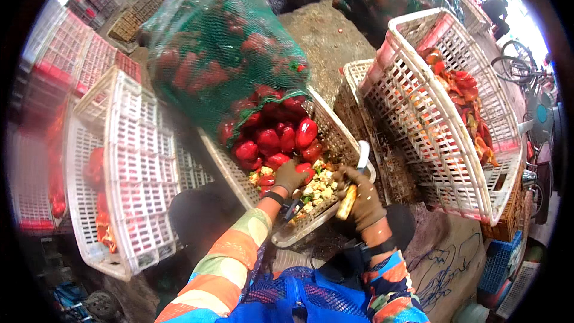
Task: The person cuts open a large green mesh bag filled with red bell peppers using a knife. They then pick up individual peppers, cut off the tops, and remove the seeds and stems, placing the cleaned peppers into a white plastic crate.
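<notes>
Head view: white lattice crate holds red peppers, left hand inside, grasp unclear; right hand at its rim grips yellow handle.

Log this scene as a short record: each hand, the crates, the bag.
Left hand: gloved, inside the middle crate, at the red peppers; grip unclear
Right hand: gloved, closed around a yellow handle
Middle crate: white; holds whole red peppers and pale cut pieces
Bag: green mesh, full of red peppers, mouth open over the middle crate
Right crate: white; holds reddish-orange pepper pieces
Left crate: white; red contents, blurred
</notes>
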`<state>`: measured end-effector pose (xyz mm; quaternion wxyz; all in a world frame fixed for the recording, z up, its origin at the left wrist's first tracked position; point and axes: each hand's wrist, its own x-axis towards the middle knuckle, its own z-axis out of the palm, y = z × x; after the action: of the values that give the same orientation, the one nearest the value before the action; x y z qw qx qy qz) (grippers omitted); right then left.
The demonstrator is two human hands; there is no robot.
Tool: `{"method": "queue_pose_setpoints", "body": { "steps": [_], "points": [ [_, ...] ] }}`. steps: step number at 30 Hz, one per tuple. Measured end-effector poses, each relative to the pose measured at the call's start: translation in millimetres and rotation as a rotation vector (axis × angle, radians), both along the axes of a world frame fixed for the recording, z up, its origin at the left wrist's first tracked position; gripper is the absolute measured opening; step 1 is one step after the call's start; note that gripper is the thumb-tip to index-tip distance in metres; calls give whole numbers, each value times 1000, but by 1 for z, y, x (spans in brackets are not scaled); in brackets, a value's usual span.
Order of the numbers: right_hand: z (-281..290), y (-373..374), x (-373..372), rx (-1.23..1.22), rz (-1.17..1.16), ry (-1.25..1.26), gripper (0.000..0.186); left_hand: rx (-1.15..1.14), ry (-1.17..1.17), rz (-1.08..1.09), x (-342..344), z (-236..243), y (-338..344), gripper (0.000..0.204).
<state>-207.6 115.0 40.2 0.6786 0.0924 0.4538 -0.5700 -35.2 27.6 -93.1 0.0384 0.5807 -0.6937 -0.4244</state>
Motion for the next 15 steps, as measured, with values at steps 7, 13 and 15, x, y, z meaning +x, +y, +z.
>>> {"method": "queue_pose_setpoints", "body": {
  "steps": [7,13,15],
  "points": [
    [-9,-12,14,82,316,374,26,-30,-180,-274,-11,-62,-8,67],
    [-23,-20,13,-116,297,687,40,448,322,-290,6,43,-42,63],
    [-43,-17,12,-210,307,668,44,327,525,-404,-2,109,-43,68]
  ]
}}
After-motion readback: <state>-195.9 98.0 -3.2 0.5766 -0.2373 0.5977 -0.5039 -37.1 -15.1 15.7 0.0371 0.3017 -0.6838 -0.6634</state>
